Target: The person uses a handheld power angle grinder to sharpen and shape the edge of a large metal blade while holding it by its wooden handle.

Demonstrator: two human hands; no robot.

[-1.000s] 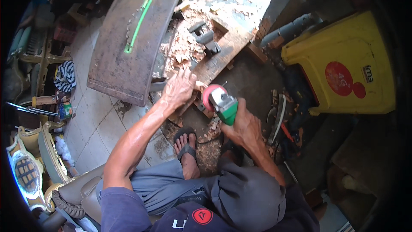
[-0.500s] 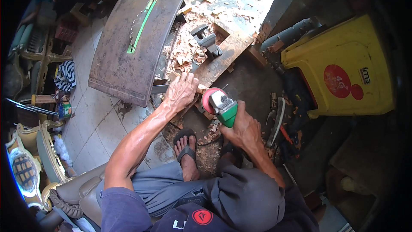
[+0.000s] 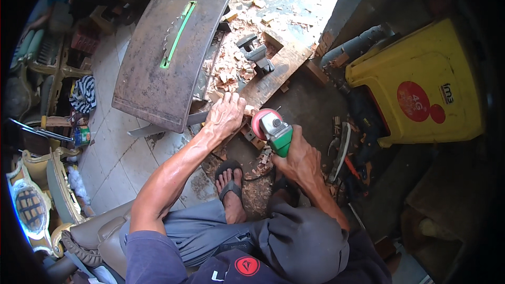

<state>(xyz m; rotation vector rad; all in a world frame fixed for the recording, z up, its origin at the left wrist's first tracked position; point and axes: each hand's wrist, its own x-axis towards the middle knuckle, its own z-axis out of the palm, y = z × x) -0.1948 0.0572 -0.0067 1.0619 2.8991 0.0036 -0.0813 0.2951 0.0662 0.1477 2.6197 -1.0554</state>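
Observation:
My right hand (image 3: 299,155) is wrapped round the green body of an angle grinder (image 3: 282,139). The grinder's pinkish-red disc (image 3: 260,122) is against or very close to the end of a wooden piece (image 3: 250,110). My left hand (image 3: 226,115) is closed over this piece, fingers bent, close to the disc. Most of the piece is hidden under my palm. A grey, curved strip (image 3: 198,118) runs left from beneath my left hand and passes behind the metal plate's corner; whether it belongs to the wooden piece I cannot tell.
A brown metal saw table (image 3: 150,63) with a green-edged slot stands ahead left. Beyond my hands, wood shavings (image 3: 229,71) and a dark metal clamp-like part (image 3: 258,55) lie on a wooden bench (image 3: 284,68). At right are a yellow plastic stool (image 3: 421,84) and scattered tools (image 3: 355,168).
The grey strip's far end now shows left of the saw table's lower corner. Both hands keep their grips, with the disc still at the wood's end. The view has shifted slightly.

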